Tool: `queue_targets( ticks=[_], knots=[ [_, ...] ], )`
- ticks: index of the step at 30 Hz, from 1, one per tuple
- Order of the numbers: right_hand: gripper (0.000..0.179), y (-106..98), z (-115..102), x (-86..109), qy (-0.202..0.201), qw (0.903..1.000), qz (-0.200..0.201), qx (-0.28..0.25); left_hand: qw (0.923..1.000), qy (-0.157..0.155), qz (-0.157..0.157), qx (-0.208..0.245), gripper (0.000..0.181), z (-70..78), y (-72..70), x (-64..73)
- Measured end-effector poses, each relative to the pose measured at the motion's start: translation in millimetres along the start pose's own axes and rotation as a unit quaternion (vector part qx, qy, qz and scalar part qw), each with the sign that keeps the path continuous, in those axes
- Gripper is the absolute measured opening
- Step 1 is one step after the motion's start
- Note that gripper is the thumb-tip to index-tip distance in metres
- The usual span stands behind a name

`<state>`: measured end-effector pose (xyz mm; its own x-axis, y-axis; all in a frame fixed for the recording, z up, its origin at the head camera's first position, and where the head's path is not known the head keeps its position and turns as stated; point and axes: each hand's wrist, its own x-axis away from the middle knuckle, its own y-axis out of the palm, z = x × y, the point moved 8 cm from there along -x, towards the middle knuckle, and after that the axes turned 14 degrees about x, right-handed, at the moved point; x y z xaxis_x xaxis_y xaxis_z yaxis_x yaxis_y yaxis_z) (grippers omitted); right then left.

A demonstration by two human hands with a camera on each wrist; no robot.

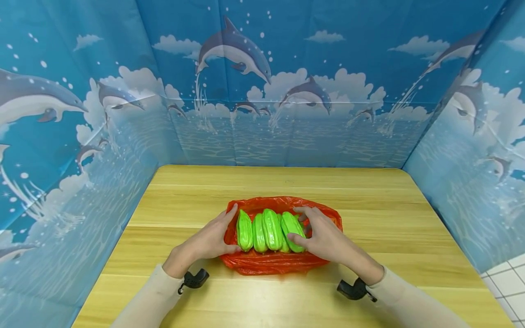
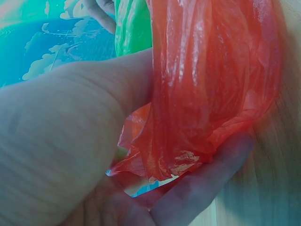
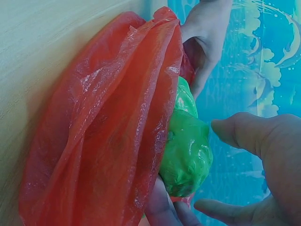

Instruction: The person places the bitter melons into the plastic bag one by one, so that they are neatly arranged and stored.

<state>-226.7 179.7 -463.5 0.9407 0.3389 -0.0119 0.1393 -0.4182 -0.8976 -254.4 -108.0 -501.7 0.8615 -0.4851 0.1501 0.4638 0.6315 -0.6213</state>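
Observation:
Several glossy green ribbed bitter melons (image 1: 272,229) lie side by side in a red plastic bag (image 1: 279,263), whose mouth spreads wide on the table. At the bag's left end, my left hand (image 1: 211,237) grips its edge; in the left wrist view the thumb (image 2: 134,80) goes inside the plastic while the fingers (image 2: 202,188) lie outside. My right hand (image 1: 326,234) is over the bag's right end, around the rightmost bitter melon (image 3: 186,155). In the right wrist view its thumb stands slightly off the melon, with some fingers at the melon's underside, partly hidden.
The bag rests on a light wooden table (image 1: 172,200). A blue dolphin-print curtain (image 1: 287,136) encloses the back and both sides. Black wrist mounts (image 1: 196,279) are strapped at both sleeves. White floor tiles (image 1: 508,282) show at the far right.

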Motion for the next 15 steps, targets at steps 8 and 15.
queue_targets(
  ticks=[8, 15],
  knots=[
    [0.075, 0.2, 0.2, 1.1, 0.0, 1.0, -0.003, 0.004, 1.0, 0.001, 0.001, 0.0, 0.122, 0.3, 0.0, 1.3],
    [0.076, 0.0, 2.3, 3.3, -0.003, 0.9999, -0.002, 0.013, 1.0, 0.003, 0.002, 0.002, 0.123, 0.1, -0.9, 2.0]
  ],
)
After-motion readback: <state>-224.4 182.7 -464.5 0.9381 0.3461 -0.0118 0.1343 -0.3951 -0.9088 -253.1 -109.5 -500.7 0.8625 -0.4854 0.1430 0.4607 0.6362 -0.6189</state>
